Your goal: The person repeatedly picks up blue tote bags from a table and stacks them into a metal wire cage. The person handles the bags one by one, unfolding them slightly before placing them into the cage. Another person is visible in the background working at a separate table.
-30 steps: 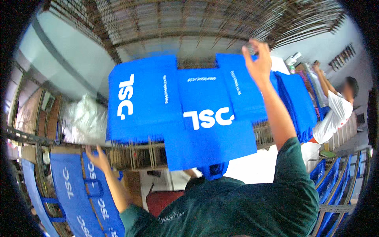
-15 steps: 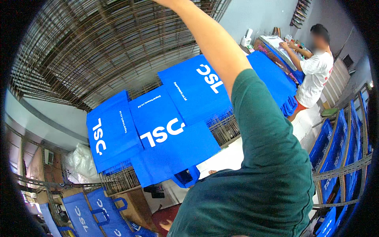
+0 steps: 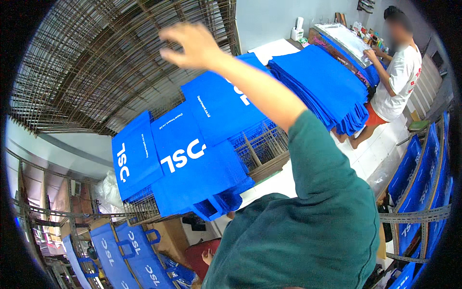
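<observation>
My right hand (image 3: 190, 45) is raised at the end of its outstretched arm, slightly blurred, thumb and fingers apart with nothing seen between them. Behind it are the tilted-up wire racks (image 3: 96, 72). Below lie flat blue fabric bag panels with white print: a left panel (image 3: 134, 154), a middle panel (image 3: 192, 178) and a far panel (image 3: 216, 108). They rest on a lower wire rack (image 3: 264, 154). A folded blue piece (image 3: 211, 207) hangs off the near edge. Low beside my green shirt, my left hand (image 3: 208, 256) shows partly, fingers loosely apart, seemingly holding nothing.
A thick pile of blue fabric sheets (image 3: 320, 84) stands at the right. Beyond it a co-worker in a white shirt (image 3: 397, 82) handles a printing frame (image 3: 341, 41). Printed blue bags hang on metal racks at lower left (image 3: 103, 250) and right (image 3: 411, 178).
My right hand, earlier cut off at the top edge, has come down into full view. The view has shifted, showing more of the blue pile. The co-worker's arms have moved on the frame.
</observation>
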A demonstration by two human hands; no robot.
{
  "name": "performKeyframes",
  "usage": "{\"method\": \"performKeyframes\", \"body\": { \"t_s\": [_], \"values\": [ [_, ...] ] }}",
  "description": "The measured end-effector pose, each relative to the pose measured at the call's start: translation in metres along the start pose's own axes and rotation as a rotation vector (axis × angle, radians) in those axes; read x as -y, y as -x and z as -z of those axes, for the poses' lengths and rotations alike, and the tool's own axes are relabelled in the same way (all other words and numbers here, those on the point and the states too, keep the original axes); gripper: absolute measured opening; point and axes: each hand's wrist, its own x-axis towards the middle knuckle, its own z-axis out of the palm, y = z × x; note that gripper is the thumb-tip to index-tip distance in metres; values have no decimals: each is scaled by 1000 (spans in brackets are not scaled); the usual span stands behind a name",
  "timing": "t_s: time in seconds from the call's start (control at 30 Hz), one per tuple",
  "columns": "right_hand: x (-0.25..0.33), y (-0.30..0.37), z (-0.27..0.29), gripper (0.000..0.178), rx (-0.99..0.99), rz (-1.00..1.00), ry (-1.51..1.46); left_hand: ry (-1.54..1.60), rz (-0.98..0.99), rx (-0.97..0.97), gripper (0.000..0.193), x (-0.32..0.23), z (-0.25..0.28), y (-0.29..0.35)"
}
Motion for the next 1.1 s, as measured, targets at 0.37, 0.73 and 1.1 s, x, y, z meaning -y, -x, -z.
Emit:
{"method": "performKeyframes", "body": {
  "t_s": [0.37, 0.73, 1.1],
  "values": [
    [40, 379, 131, 30, 162, -898, 130, -17, 43, -199, 49, -7, 37, 11],
    [48, 445, 212, 23, 4, -1135, 215, 347, -938, -868, 44, -400, 218, -148],
    [132, 606, 286, 23, -211, -1897, 142, -15, -1539, -1162, 54, -752, 339, -120]
  ]
}}
